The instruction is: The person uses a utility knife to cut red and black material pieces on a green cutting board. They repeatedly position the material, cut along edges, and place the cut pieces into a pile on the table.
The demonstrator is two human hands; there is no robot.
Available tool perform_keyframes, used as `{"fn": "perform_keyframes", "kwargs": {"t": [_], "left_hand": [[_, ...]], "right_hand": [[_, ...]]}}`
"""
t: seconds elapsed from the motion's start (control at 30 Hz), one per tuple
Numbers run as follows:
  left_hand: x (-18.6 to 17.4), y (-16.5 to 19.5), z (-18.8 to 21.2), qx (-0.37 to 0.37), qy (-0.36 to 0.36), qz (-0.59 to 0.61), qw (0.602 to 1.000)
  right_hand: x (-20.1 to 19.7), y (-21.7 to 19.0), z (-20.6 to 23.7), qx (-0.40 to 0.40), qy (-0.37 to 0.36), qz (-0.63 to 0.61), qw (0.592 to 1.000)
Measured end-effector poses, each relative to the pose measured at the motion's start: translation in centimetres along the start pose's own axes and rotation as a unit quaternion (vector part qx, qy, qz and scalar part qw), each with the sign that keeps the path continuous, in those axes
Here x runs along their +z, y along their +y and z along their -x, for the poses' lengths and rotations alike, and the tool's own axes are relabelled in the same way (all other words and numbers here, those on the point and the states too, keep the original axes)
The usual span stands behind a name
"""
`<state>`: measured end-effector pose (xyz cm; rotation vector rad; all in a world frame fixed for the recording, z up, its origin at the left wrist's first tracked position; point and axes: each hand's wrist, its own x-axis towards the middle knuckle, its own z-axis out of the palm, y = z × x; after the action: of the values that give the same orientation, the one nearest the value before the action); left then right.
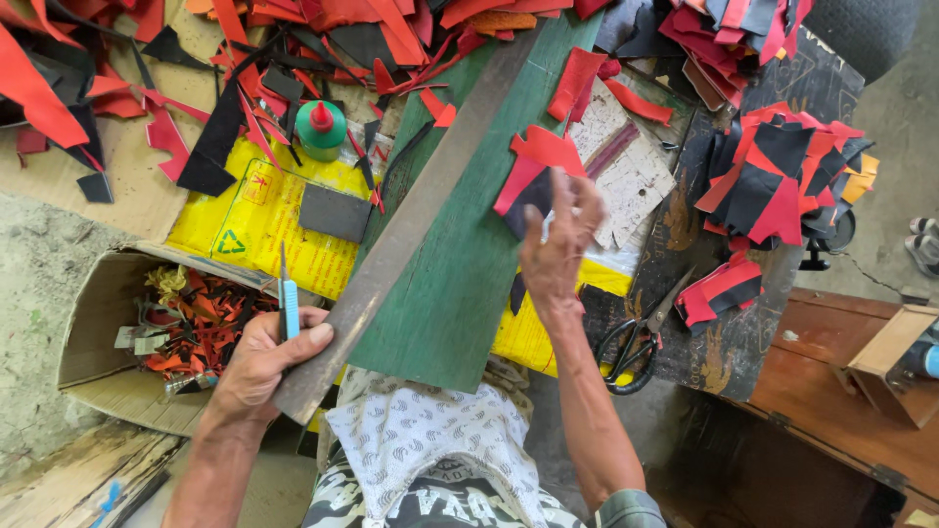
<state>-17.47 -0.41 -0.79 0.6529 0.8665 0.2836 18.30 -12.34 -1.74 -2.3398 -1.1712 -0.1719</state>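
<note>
Cluttered bench; green board (460, 284) is my landmark. At its near-left edge, left hand (262, 364) fingers clamp a blue knife (290, 305), pinning the metal straightedge (411, 225) flat. Right hand (558, 244) fingers pinch a red-black scrap (528, 181) on the board's right edge.

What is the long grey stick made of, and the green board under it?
The long straightedge looks like dull, worn metal: grey, flat, scuffed. The green board seems to be painted wood, matte, with scratches in its paint. The left hand presses the straightedge's near end.
</note>
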Motion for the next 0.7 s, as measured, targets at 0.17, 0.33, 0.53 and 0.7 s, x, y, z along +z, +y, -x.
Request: {"fn": "perform_keyframes", "kwargs": {"t": [0.17, 0.33, 0.53, 0.7], "left_hand": [[-0.5, 2.1, 0.8, -0.024, 0.037, 0.026, 0.999], [-1.2, 3.0, 0.9, -0.014, 0.035, 0.031, 0.999], [-1.3, 2.9, 1.2, -0.013, 0.027, 0.047, 0.998], [-1.1, 3.3, 1.2, -0.016, 0.019, 0.034, 0.999]], "right_hand": [[5.0, -4.8, -1.6, 0.012, -0.065, -0.245, 0.967], [8.3, -6.5, -5.0, -0.093, 0.027, -0.182, 0.979], [9.7, -8.0, -6.3, 0.185, -0.007, -0.576, 0.796], [9.5, -8.2, -6.5, 0.149, -0.001, -0.487, 0.860]]}}
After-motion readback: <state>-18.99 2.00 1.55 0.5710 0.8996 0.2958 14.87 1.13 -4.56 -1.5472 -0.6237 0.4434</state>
